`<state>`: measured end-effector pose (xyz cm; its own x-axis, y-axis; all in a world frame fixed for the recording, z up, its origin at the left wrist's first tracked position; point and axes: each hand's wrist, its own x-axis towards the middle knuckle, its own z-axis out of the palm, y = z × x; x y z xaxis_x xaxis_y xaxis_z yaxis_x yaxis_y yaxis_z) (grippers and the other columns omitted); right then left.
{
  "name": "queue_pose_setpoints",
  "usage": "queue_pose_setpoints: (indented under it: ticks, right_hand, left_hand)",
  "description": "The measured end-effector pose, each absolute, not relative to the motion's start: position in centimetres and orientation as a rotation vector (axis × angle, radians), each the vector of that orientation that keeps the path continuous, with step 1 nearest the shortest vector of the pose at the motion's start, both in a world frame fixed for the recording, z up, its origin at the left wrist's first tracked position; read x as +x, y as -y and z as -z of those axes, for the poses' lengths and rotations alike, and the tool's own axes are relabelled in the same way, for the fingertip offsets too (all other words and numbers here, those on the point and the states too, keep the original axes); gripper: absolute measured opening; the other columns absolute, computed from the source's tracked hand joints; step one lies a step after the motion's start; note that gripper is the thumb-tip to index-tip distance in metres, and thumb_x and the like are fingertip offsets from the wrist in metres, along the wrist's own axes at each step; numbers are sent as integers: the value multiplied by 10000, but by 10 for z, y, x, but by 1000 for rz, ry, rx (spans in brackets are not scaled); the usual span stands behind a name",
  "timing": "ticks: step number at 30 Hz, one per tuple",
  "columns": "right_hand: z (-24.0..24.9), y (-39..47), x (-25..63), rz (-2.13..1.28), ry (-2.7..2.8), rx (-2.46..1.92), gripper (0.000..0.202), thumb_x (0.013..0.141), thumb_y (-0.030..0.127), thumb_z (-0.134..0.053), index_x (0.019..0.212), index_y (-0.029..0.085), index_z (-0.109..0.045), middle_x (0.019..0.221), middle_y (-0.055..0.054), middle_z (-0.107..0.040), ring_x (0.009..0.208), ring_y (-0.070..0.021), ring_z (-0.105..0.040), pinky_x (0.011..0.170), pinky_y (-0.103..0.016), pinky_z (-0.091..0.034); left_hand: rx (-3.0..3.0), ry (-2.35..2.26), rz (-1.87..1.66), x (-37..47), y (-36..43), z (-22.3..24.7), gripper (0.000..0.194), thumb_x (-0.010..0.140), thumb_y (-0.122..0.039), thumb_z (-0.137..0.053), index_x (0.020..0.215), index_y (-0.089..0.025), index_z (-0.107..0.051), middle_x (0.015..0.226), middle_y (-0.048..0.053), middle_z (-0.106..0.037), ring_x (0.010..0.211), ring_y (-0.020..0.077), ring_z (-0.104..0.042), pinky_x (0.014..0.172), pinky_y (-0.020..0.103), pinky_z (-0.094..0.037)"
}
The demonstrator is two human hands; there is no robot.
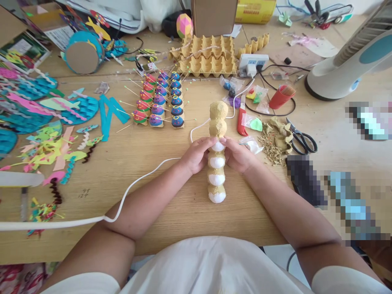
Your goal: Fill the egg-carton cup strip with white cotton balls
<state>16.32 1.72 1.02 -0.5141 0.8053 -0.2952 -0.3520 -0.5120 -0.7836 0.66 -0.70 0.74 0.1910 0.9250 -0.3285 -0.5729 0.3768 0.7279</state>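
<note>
In front of me on the wooden table is an egg-carton strip point(217, 155), a row of tan bumps pointing away from me. White clay patches point(217, 179) cover the near faces of its lower bumps, while the two farthest bumps are bare. My left hand point(199, 153) grips the strip's left side, thumb on the third bump from the far end. From the right, my right hand point(236, 153) holds the same bump, its thumb pressed at the white patch. The other fingers of both hands are partly hidden beside the strip.
Painted egg-carton strips with pins point(159, 98) stand ahead left, before uncut egg cartons point(208, 53). Right of the strip lie a red-handled knife point(241, 118), clay bags, carton scraps point(272, 143) and scissors point(303, 139). A white cable point(131, 183) crosses my left arm. Colourful paper crafts point(45, 102) fill the left.
</note>
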Motion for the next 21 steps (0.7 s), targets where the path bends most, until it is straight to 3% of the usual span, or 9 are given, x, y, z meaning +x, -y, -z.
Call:
queue_pose_setpoints:
  ticks: [4,8,12,21]
  right_hand:
    - [-10,-17,163,-2067,913,-827,528,675,619,-1007,892,260,-686,989,-51,-852,1191,-311,-781,991,-433,-653]
    - [-11,-14,159,-1974,944,-892,555,615,493,-1069,951,253,-697,964,-17,-837,1091,-258,-788,899,-353,-620]
    - [-12,-12,156,-1882,928,-980,537,627,460,-1057,973,240,-710,944,-2,-824,1000,-221,-767,859,-324,-583]
    - [-12,-16,158,-1945,955,-924,533,674,606,-1015,939,252,-719,969,-44,-838,1120,-287,-784,945,-394,-642]
  left_hand:
    - [498,-853,-1142,8,6,-6,498,605,-535,-1065,802,-187,-769,754,-6,-717,706,140,-618,681,289,-481]
    - [474,-866,-1171,10,6,-5,484,672,-535,-1050,878,-176,-797,819,16,-770,763,160,-665,754,312,-506]
    - [466,-873,-1173,11,7,-5,461,726,-537,-1037,819,-173,-770,816,23,-769,772,167,-680,789,326,-514]
    - [492,-851,-1148,10,7,-5,508,746,-600,-1018,870,-175,-767,802,18,-751,793,185,-695,781,331,-523]
